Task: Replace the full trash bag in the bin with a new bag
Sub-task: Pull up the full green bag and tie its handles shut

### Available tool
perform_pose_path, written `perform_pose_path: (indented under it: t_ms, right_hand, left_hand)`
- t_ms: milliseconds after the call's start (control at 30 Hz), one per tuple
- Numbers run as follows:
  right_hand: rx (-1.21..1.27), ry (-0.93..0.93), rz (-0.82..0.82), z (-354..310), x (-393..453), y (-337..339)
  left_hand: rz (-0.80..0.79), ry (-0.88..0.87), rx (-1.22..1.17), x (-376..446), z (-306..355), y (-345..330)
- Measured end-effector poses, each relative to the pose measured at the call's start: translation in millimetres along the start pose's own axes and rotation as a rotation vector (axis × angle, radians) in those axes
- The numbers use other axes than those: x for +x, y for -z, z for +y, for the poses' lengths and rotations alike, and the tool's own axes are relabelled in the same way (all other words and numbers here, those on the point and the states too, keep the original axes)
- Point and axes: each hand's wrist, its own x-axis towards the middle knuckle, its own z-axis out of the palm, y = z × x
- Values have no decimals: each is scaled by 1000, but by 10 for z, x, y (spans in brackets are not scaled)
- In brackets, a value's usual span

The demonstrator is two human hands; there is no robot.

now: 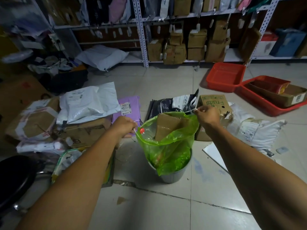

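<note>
Trash bag [169, 146], stuffed with cardboard [167, 125], was gripped by its white drawstring in both closed hands, left [123, 127] and right [206, 116], and was best drawn evenly outward.

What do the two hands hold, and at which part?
Both hold the green trash bag by its white drawstring: left hand at the left rim, right hand at the right.

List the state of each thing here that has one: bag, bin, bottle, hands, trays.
Green bag: full, mouth open, partly lifted, bottom inside the bin.
Bin: upright on the floor.
Bottle: red cap on, inside the bag.
Cardboard: sticking out of the bag's mouth.
Left hand: closed on the white drawstring.
Right hand: closed on the drawstring.
Near red tray: holds boxes.
Far red tray: empty.
</note>
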Motion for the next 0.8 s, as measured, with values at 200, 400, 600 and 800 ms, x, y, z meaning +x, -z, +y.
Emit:
perform_pose_path:
  t_ms: [200,400,600,800]
  right_hand:
    - [68,81,-78,-283,-7,14]
    - [157,117,-142,-505,-28,-48]
    - [273,95,-147,-650,-32,-74]
    - [344,131,-149,-853,-19,4]
  left_hand:
    - [-40,51,-561,-70,268,-120]
    - [-109,-121,-583,-93,311,-132]
    - [-14,-220,-406,17,274,-188]
    - [35,-273,-261,112,345,-218]
